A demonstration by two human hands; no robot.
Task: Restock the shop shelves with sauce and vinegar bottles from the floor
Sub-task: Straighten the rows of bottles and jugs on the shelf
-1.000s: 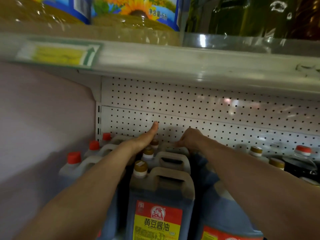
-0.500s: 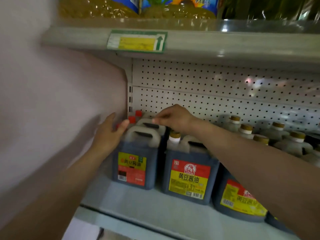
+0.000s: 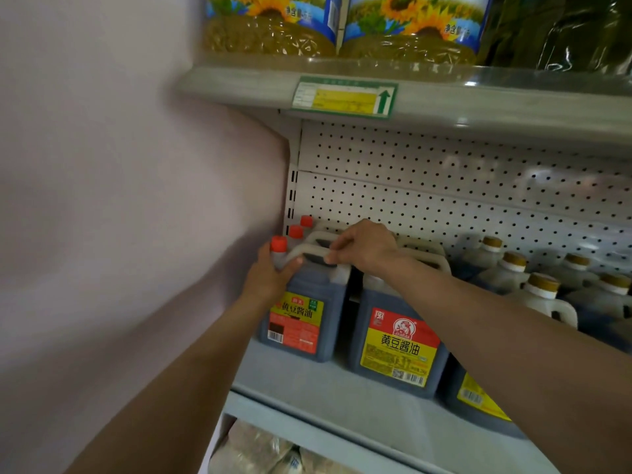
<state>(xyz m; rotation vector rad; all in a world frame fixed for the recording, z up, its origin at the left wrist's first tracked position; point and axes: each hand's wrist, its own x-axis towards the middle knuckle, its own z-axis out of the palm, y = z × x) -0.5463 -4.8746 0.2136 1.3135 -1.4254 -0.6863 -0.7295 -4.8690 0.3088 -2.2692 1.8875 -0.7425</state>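
Two bare forearms in view, no sleeves, cuffs or gloves anywhere along them. Left hand (image 3: 270, 275) bare, no ring or band showing. Right hand (image 3: 367, 246) likewise bare, knuckles plain, no ring. No watch or bracelet on either wrist. Short fingernails (image 3: 329, 258) on the right hand, unpainted. Nothing worn up to the near frame edge.

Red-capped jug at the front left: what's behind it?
Behind the front red-capped jug, held by the left hand and right hand, two more red caps show in a row. Their bodies are hidden.
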